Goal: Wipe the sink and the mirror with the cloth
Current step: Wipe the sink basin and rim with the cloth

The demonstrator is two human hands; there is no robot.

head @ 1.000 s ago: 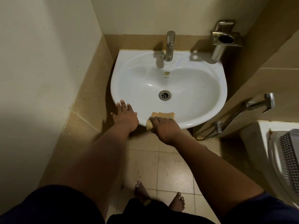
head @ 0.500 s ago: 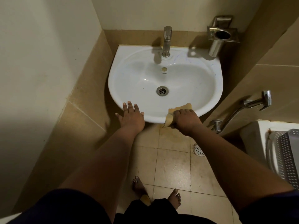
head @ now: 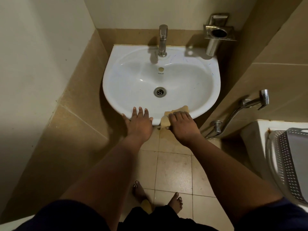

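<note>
A white wall-hung sink fills the middle of the head view, with a round metal drain and a chrome tap at the back. My right hand presses a yellowish cloth on the sink's front rim, right of centre; part of the cloth hangs over the edge. My left hand rests flat on the front rim just left of it, fingers spread, holding nothing. No mirror is in view.
A metal cup holder is fixed on the wall at the sink's back right. A hand-shower hose and nozzle hang on the right wall. A toilet tank with a grey perforated basket stands at right. Beige tiled walls close in on both sides.
My right hand slid the cloth rightward along the front rim, then a little back toward centre. My left hand shifted right along the rim.
</note>
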